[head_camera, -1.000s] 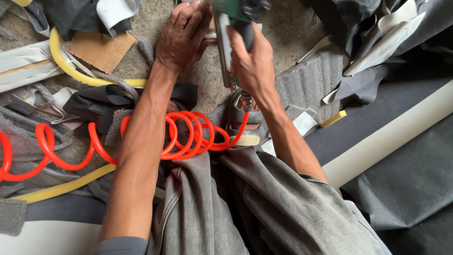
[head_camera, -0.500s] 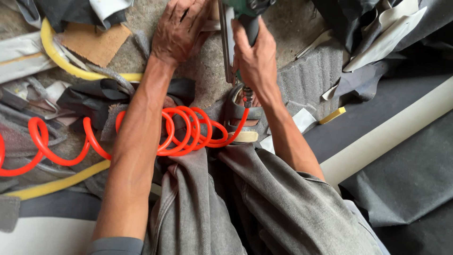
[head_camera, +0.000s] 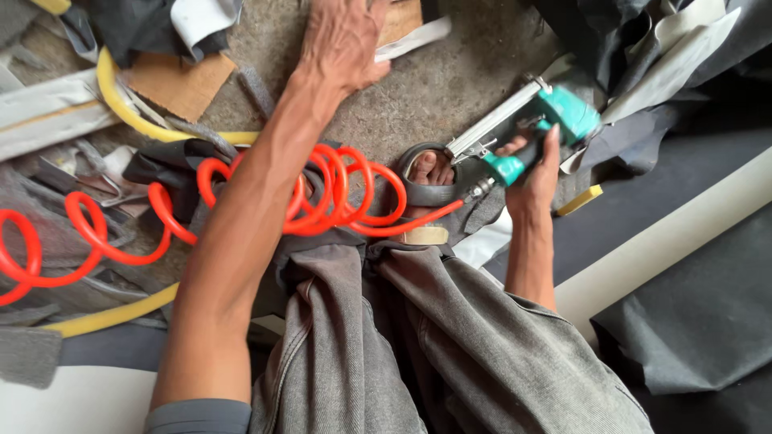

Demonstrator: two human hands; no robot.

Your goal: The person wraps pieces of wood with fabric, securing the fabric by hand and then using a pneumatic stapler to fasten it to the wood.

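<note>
My right hand (head_camera: 535, 181) grips the handle of a green pneumatic staple gun (head_camera: 531, 128), held low to the right of my sandalled foot (head_camera: 426, 177). A coiled orange air hose (head_camera: 322, 197) runs from the gun's base leftward across my lap. My left hand (head_camera: 342, 40) reaches far forward at the top of the view, resting by a strip of white material (head_camera: 410, 40) on the concrete floor (head_camera: 450, 80); its fingertips are cut off by the frame edge.
A yellow hose (head_camera: 129, 104) curves at the left near a cardboard scrap (head_camera: 181, 84). Dark fabric sheets (head_camera: 691, 313) and a long white board (head_camera: 667, 241) lie at the right. A roll of tape (head_camera: 425, 235) sits by my knee.
My right hand has swung the staple gun down and to the right, away from the left hand. The left hand stays stretched forward on the floor.
</note>
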